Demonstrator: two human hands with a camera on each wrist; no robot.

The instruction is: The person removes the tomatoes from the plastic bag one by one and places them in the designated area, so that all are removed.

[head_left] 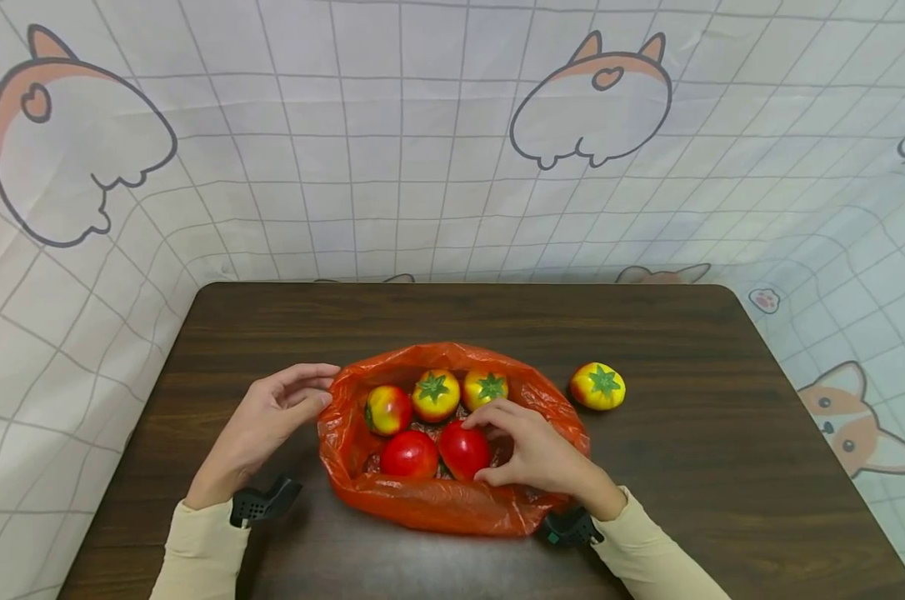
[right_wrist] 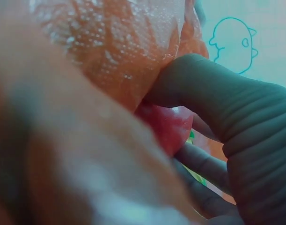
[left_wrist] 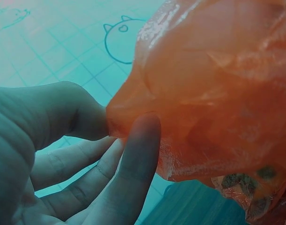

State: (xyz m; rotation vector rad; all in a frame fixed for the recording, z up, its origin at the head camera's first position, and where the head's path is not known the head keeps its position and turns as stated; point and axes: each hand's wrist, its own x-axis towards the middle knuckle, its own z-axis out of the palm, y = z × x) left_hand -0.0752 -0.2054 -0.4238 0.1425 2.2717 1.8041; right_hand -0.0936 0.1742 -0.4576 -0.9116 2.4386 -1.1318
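Observation:
An orange-red plastic bag (head_left: 452,508) sits with its mouth spread wide on the table. My left hand (head_left: 272,421) pinches the bag's left rim between thumb and fingers; the left wrist view shows the thin plastic (left_wrist: 194,103) drawn taut there. Inside the bag, my right hand (head_left: 531,446) grips a shiny red fruit (head_left: 463,450), its thumb and fingers around it. Beside that lies another red fruit (head_left: 409,455). Behind them are a red-and-yellow fruit (head_left: 388,410) and two yellow ones with green star-shaped leaves, one in the middle (head_left: 436,395) and one at right (head_left: 486,387).
To the right of the bag, a yellow-and-red fruit (head_left: 598,386) with a green star-shaped leaf lies on the dark wooden table (head_left: 692,500). A white gridded cloth (head_left: 437,208) with dog drawings hangs behind and along both sides.

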